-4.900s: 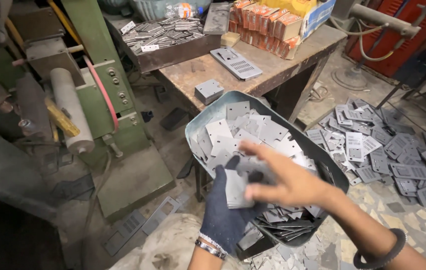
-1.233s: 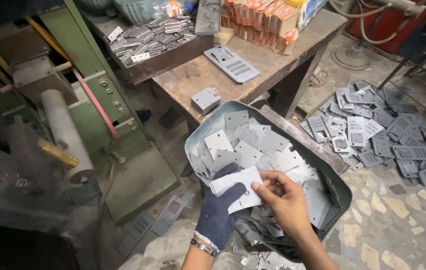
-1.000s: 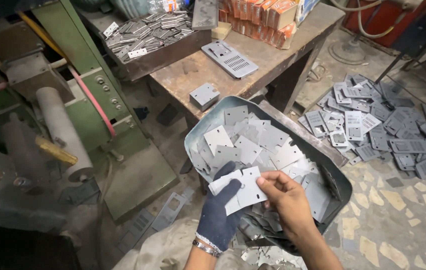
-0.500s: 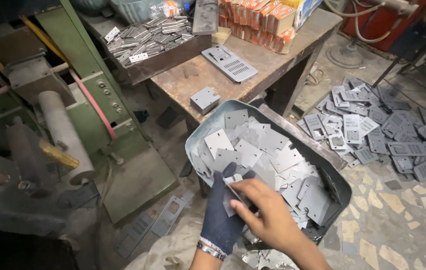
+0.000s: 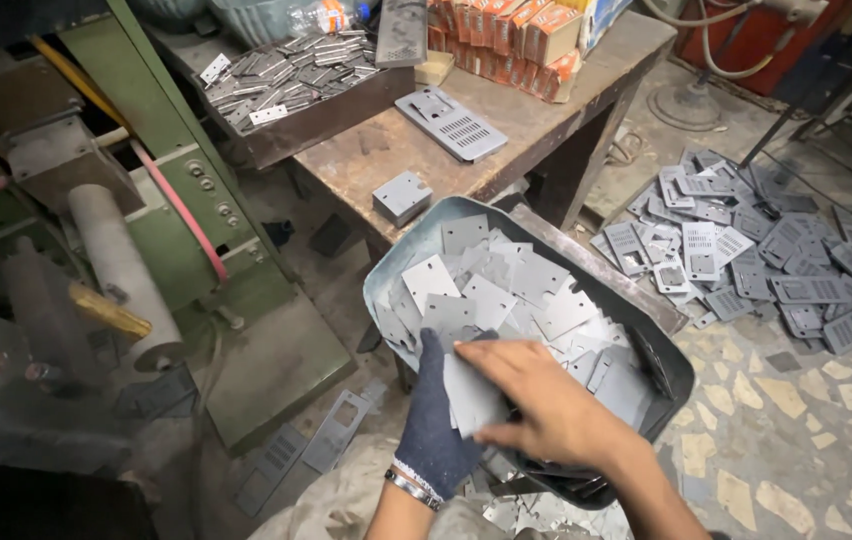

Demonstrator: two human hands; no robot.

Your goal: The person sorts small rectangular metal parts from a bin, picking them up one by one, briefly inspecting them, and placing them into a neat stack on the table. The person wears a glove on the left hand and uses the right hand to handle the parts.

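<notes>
Left hand (image 5: 433, 425) in a dark blue knitted glove closed under a small stack of flat grey metal plates (image 5: 473, 392), bare right hand (image 5: 546, 405) pressed on top, over the dented grey metal tub (image 5: 670, 340) heaped with loose plates.

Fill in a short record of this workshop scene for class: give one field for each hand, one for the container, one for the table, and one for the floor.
Left hand: left hand, in a dark blue glove, supports a flat grey metal plate from below
Right hand: right hand, bare, lies on top of that plate
Container: grey tub full of loose flat plates
Table: worn wooden table with a perforated plate and orange boxes
Floor: heap of perforated plates to the right
</notes>
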